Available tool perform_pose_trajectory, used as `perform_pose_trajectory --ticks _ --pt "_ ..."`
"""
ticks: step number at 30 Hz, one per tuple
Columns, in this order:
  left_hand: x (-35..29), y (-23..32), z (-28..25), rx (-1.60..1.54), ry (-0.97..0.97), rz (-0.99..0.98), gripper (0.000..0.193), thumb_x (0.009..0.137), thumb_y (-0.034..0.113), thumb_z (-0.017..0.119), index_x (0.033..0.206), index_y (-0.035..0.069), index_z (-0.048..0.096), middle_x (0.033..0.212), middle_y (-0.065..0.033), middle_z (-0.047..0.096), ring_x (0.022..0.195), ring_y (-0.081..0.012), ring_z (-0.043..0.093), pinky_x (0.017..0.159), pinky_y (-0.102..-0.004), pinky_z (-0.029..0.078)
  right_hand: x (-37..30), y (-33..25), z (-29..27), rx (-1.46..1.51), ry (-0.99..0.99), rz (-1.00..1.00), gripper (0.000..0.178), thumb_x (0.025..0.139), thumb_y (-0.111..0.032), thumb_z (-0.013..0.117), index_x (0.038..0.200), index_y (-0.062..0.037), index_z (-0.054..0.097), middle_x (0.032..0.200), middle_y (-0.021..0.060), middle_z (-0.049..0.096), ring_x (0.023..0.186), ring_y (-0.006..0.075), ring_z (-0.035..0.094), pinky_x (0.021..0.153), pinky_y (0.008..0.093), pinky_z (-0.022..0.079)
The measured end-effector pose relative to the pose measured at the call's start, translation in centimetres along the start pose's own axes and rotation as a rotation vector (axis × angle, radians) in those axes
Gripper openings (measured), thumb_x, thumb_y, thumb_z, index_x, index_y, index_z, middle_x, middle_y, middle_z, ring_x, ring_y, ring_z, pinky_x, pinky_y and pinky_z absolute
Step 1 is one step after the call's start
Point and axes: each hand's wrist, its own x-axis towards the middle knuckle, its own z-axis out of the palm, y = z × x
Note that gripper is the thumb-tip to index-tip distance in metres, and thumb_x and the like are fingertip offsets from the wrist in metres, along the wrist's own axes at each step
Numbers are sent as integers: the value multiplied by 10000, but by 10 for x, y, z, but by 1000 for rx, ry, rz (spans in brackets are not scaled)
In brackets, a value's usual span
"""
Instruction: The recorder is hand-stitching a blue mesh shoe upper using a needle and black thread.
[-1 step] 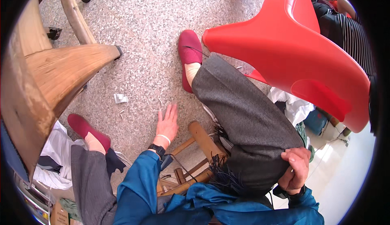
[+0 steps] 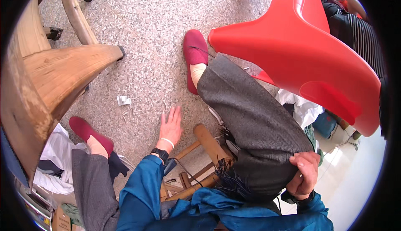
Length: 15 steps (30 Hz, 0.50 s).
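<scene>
Over the speckled floor [image 2: 146,43], my left hand [image 2: 170,127] reaches forward with its fingers stretched out and nothing in it. A white band and a dark watch [image 2: 160,153] circle that wrist. My right hand [image 2: 305,170] rests at the knee of my grey trouser leg [image 2: 250,101], its fingers curled against the cloth. Whether they pinch the cloth or something else is hidden. Next to my left hand stands a wooden frame [image 2: 209,141], partly covered by dark fringe [image 2: 227,179] and blue cloth.
Wooden furniture with a curved leg [image 2: 75,70] fills the left side. A red plastic chair [image 2: 275,47] is at the right, near a person in a striped top [image 2: 367,43]. A small white scrap [image 2: 123,100] lies on the floor. White plastic [image 2: 58,160] sits behind my left shoe [image 2: 90,135].
</scene>
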Motion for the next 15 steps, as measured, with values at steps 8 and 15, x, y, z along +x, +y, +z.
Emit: perform_pose_trajectory --ticks 8,15 --pt "-4 -11 -7 -216 318 9 464 795 106 625 1244 26 541 1292 -152 516 1273 -318 445 1082 -462 344 -1 -5 1 -17 -2 2 351 843 35 448 1185 -38 475 911 141 674 759 301 642 705 445 482" --pt "-30 -31 -25 -186 -81 -173 242 799 83 612 1040 69 593 1005 -130 584 957 -315 587 841 -427 466 4 -4 -1 50 49 -49 357 799 63 454 1142 4 533 937 156 680 808 324 655 735 453 490"
